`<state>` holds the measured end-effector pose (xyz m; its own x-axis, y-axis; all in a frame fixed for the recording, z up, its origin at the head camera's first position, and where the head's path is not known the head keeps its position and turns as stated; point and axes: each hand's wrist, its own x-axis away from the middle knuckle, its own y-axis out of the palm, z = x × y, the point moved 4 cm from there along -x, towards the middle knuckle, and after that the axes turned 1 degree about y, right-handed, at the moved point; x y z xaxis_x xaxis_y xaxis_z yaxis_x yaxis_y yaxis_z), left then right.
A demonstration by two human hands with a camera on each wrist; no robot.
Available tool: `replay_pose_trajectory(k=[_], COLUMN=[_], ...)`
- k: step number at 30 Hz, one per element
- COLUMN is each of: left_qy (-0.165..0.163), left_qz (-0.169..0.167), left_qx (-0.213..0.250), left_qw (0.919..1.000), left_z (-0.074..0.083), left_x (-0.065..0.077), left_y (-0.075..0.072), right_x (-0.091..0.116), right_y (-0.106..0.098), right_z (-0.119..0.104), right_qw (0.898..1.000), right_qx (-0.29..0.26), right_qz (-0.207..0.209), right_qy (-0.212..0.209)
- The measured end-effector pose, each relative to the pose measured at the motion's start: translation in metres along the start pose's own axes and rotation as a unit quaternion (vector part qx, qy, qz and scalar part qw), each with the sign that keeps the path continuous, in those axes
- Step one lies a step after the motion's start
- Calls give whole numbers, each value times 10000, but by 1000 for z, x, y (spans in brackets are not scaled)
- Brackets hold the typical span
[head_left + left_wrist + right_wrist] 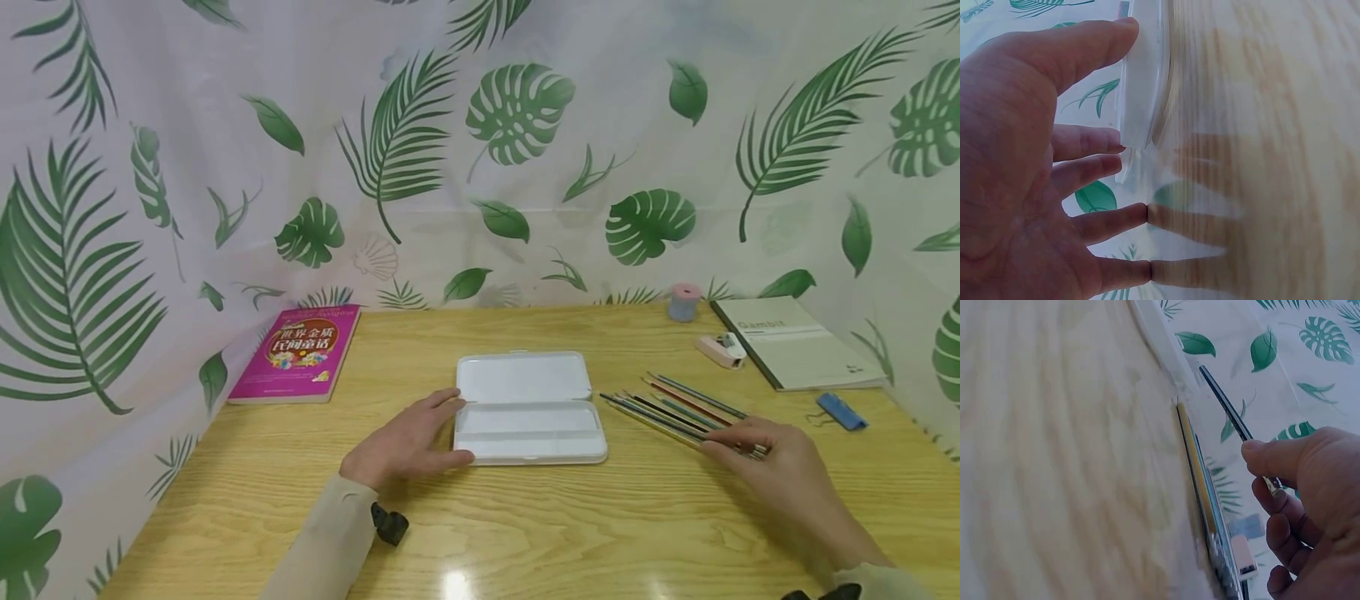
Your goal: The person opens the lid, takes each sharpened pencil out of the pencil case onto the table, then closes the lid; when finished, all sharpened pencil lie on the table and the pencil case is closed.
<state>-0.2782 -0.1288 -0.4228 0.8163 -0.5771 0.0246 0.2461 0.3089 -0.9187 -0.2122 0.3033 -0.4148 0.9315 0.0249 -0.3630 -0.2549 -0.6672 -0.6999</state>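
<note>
A white pencil case (525, 433) lies with its lid (523, 377) folded back, and I see nothing in its tray. My left hand (412, 442) rests at the case's left end. Its thumb touches the near side wall (1142, 75), and the other fingers are spread and fairly straight. On the right, my right hand (780, 467) pinches a dark pencil (1225, 403) near its silvery end between thumb and forefinger. In the right wrist view the pencil is raised above the table. Several other pencils (693, 406) lie side by side under and beyond that hand.
A pink book (296, 354) lies at the back left. To the right are a pink-and-blue cylinder (683, 302), a small pink stapler-like item (722, 350), a notebook (802, 342) and a blue binder clip (842, 412). A leaf-patterned curtain (570, 167) hangs behind the table.
</note>
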Motion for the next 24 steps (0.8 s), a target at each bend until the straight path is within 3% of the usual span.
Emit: replay_pose_trajectory(k=[12, 24], left_qy=[43, 67], left_qz=[26, 10], left_qx=[-56, -60], left_qw=[10000, 10000], left_z=[1, 2], left_x=[1, 0], left_y=[0, -1], right_x=[14, 13], right_y=[-12, -7], right_z=[24, 20], right_qw=[9989, 9982], right_qx=[422, 592], right_qz=[-53, -2], right_qy=[200, 36])
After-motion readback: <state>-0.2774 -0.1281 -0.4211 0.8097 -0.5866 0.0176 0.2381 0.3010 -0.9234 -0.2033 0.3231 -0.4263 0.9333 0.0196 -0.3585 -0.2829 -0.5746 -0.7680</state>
